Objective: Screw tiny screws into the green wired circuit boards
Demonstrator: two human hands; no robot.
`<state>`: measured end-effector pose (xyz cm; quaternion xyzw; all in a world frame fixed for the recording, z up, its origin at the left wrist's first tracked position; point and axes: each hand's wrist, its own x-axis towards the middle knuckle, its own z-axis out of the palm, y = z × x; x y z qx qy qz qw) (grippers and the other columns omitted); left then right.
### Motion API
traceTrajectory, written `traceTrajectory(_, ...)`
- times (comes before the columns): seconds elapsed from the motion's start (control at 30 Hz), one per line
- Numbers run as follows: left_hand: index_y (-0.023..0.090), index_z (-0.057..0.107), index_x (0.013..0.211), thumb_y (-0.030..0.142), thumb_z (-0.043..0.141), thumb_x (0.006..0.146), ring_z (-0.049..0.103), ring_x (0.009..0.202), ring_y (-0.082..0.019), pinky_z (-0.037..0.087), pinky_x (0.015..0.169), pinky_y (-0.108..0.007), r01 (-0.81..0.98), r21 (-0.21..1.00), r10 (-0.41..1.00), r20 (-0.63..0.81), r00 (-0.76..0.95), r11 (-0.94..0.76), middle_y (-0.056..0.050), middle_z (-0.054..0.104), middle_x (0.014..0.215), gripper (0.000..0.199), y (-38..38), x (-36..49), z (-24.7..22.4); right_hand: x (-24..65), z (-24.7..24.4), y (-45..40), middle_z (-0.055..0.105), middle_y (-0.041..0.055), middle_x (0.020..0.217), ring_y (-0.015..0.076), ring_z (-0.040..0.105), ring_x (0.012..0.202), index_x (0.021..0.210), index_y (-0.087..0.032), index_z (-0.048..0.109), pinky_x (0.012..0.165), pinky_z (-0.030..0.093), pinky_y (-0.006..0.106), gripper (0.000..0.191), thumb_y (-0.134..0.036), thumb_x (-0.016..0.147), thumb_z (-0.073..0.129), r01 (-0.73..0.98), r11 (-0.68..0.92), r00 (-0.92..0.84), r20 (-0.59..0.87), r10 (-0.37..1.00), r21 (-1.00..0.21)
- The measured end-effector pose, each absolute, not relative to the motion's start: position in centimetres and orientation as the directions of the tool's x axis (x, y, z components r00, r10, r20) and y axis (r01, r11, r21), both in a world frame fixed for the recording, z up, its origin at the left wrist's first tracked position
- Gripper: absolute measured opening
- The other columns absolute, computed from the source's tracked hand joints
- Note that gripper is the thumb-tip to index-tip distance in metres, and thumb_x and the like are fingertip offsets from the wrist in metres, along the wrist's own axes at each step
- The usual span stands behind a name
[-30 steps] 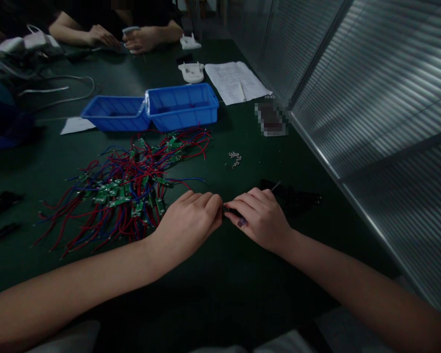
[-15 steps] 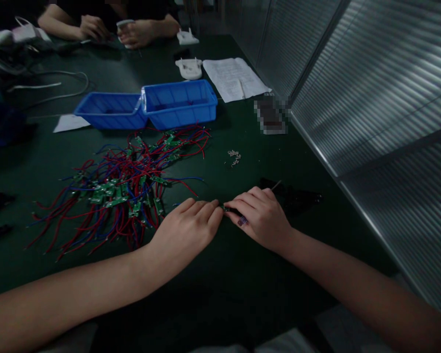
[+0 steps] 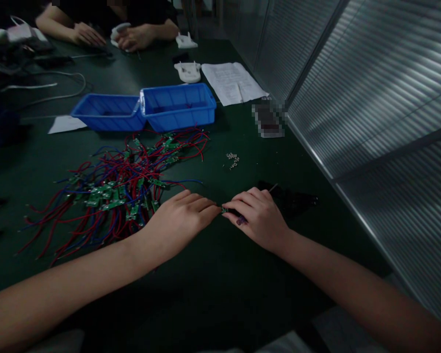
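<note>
While holding driver (image 3: 241,221) in right hand (image 3: 260,215), pinches green part (image 3: 225,210) between that hand's fingertips, just right of fingertips of left hand (image 3: 182,215); cannot tell left fingers' grip or part's long axis.

Slatted blinds (image 3: 400,73) run along my right. Ahead of me lies a printed sheet (image 3: 224,81), with one white shell (image 3: 189,73) just beside it and another beyond. Opposite me is a person (image 3: 95,14) in black; a pale cable (image 3: 84,84) curves off to my left.
</note>
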<state>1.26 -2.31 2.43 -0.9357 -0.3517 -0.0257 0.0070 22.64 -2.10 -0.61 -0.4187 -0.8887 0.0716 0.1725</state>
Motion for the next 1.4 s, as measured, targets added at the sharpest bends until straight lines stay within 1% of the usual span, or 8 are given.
traceTrajectory(0.27, 0.015, 0.060, 0.101, 0.010, 0.049, 0.086, 0.057, 0.086, -0.022, 0.039, 0.069, -0.034, 0.577, -0.201, 0.567, 0.110, 0.816, -0.792, -0.006, 0.063, 0.095, 0.019, -3.2, 2.1, 2.5, 22.6, -0.6, -2.2, 0.063, 0.0009, 0.100, 0.0181, 0.049, 0.093, 0.105, -0.025, 0.062, 0.076, 0.030, 0.034, 0.023, -0.034, 0.090, 0.048, 0.720, 0.640, -0.588, 0.254, 0.768, -0.269)
traceTrajectory(0.37, 0.018, 0.060, 0.099, 0.014, 0.050, 0.086, 0.056, 0.086, -0.021, 0.039, 0.070, -0.034, 0.605, -0.132, 0.601, 0.077, 0.796, -0.785, -0.004, 0.062, 0.096, 0.016, -2.9, 2.2, 2.4, 22.6, -0.6, -2.2, 0.063, 0.0014, 0.100, 0.0182, 0.049, 0.094, 0.105, -0.024, 0.062, 0.077, 0.030, 0.034, 0.023, -0.034, 0.090, 0.048, 0.720, 0.639, -0.590, 0.246, 0.769, -0.268)
traceTrajectory(0.57, 0.025, 0.055, 0.105, 0.032, 0.047, 0.091, 0.056, 0.086, -0.017, 0.038, 0.075, -0.032, 0.691, 0.162, 0.707, 0.066, 0.704, -0.704, 0.001, 0.062, 0.093, 0.018, -1.4, 1.3, 2.0, 22.6, -0.6, -2.2, 0.062, 0.0006, 0.100, 0.0176, 0.049, 0.093, 0.105, -0.024, 0.061, 0.077, 0.030, 0.033, 0.024, -0.036, 0.090, 0.047, 0.723, 0.635, -0.589, 0.239, 0.772, -0.271)
traceTrajectory(1.0, 0.021, 0.056, 0.092, 0.027, 0.047, 0.091, 0.051, 0.082, -0.017, 0.034, 0.071, -0.032, 0.625, 0.003, 0.623, 0.080, 0.778, -0.781, -0.001, 0.059, 0.087, 0.011, -1.6, 1.6, 2.5, 22.5, -0.5, -2.1, 0.061, 0.0036, 0.102, 0.0201, 0.049, 0.094, 0.105, -0.022, 0.060, 0.077, 0.032, 0.035, 0.025, -0.035, 0.089, 0.048, 0.711, 0.632, -0.593, 0.219, 0.775, -0.309)
traceTrajectory(1.13, 0.022, 0.053, 0.099, 0.027, 0.050, 0.088, 0.049, 0.079, -0.019, 0.033, 0.069, -0.033, 0.656, -0.068, 0.647, 0.119, 0.753, -0.751, -0.003, 0.055, 0.092, 0.012, -2.2, 2.2, 1.7, 22.7, -0.1, -2.1, 0.058, 0.0095, 0.106, 0.0230, 0.049, 0.098, 0.118, -0.014, 0.050, 0.084, 0.035, 0.038, 0.050, -0.043, 0.078, 0.057, 0.603, 0.679, -0.596, 0.329, 0.732, -0.419)
traceTrajectory(1.2, 0.022, 0.052, 0.102, 0.026, 0.049, 0.089, 0.049, 0.078, -0.018, 0.033, 0.068, -0.032, 0.674, -0.065, 0.662, 0.138, 0.736, -0.736, -0.003, 0.054, 0.091, 0.014, -2.3, 2.3, 1.4, 23.0, 0.2, -2.0, 0.057, 0.0100, 0.103, 0.0216, 0.049, 0.098, 0.115, -0.012, 0.049, 0.085, 0.036, 0.038, 0.048, -0.038, 0.076, 0.060, 0.484, 0.740, -0.592, 0.448, 0.670, -0.467)
traceTrajectory(1.3, 0.022, 0.051, 0.100, 0.026, 0.045, 0.091, 0.049, 0.077, -0.018, 0.032, 0.068, -0.032, 0.689, -0.047, 0.676, 0.159, 0.720, -0.723, -0.002, 0.054, 0.089, 0.011, -2.1, 2.3, 1.1, 23.4, 1.1, -1.7, 0.056, 0.0045, 0.085, 0.0172, 0.050, 0.085, 0.088, -0.017, 0.056, 0.077, 0.037, 0.034, 0.017, -0.032, 0.080, 0.054, 0.288, 0.748, -0.585, 0.508, 0.632, -0.598)
traceTrajectory(1.4, 0.020, 0.052, 0.095, 0.028, 0.042, 0.093, 0.049, 0.078, -0.018, 0.033, 0.068, -0.032, 0.710, -0.006, 0.701, 0.158, 0.696, -0.704, -0.003, 0.054, 0.087, 0.013, -1.8, 2.4, 1.1, 22.9, 2.8, -1.0, 0.037, -0.0023, 0.058, 0.0113, 0.037, 0.058, 0.057, -0.020, 0.038, 0.058, 0.031, 0.029, 0.038, -0.039, 0.089, 0.037, 0.062, 0.525, -0.535, 0.416, 0.736, -0.849)
